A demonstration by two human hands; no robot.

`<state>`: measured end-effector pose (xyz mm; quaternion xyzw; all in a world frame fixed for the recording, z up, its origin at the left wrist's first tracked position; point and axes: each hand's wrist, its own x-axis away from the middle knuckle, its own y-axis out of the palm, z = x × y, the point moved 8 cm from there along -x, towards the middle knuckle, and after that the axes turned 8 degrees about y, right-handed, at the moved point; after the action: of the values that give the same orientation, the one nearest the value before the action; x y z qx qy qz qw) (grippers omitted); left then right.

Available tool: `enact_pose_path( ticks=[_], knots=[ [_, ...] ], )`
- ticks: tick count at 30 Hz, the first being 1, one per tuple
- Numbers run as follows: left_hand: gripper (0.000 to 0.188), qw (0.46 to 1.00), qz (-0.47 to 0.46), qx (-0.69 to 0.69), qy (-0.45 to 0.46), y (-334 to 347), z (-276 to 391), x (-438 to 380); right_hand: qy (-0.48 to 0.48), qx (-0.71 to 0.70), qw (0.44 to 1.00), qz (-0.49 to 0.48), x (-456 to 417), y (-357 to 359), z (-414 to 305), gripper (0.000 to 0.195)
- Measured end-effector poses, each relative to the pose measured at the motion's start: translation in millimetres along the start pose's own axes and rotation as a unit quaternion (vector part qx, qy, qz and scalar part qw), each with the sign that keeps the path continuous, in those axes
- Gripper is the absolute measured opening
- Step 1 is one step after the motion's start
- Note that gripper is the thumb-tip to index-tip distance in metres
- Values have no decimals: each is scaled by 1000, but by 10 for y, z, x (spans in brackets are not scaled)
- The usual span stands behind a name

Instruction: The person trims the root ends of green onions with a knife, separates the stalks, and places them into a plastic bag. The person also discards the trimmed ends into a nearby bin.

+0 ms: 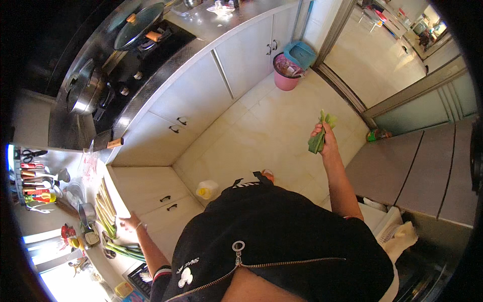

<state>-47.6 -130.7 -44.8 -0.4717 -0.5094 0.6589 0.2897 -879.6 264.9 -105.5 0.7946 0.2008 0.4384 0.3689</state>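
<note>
My right hand (325,136) is closed around a bunch of green leafy vegetable (317,142), held out over the floor. Pale stems stick up above the fist and dark leaves hang below. On the left, my left hand (130,222) is at the front edge of the counter (126,236), with its blurred fingers apart and nothing visible in them. Long pale-stemmed green stalks (105,205) lie on the counter just beyond it. A bundle of thinner green stalks (124,250) lies nearer my left forearm.
A pink bin (285,81) with a blue lid (300,54) stands near the doorway. The stove bears a steel pot (85,94) and a lidded wok (139,28). A cleaver (109,142) overhangs the counter. A plastic jug (206,189) stands on the floor, and a bottle (377,135) is by the door.
</note>
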Motion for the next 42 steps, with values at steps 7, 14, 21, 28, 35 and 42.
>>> enact_pose_path(
  ticks=[7, 14, 21, 28, 35, 42],
  knots=[
    [73, 936, -207, 14, 285, 255, 2122, 1671, 19, 12, 1000, 1, -443, 13, -192, 14],
    [64, 868, -391, 56, 301, 970, 2690, 2273, 9, 87, 996, 26, -809, 143, -373, 13],
    [45, 817, -310, 220, 433, 463, 5055, 2407, -23, 163, 979, 119, -1387, 254, -875, 15],
    [52, 669, 23, 339, 661, -1088, 7727, 2317, -58, 211, 966, 136, -2225, 401, -919, 25],
    [59, 712, 163, 295, 616, -961, 9145, 1955, -60, 315, 934, 158, -3452, 168, -890, 45],
    [53, 734, 184, 181, 629, -521, 9359, 1873, -411, 615, 668, 82, -4848, 452, -1519, 47]
  ],
)
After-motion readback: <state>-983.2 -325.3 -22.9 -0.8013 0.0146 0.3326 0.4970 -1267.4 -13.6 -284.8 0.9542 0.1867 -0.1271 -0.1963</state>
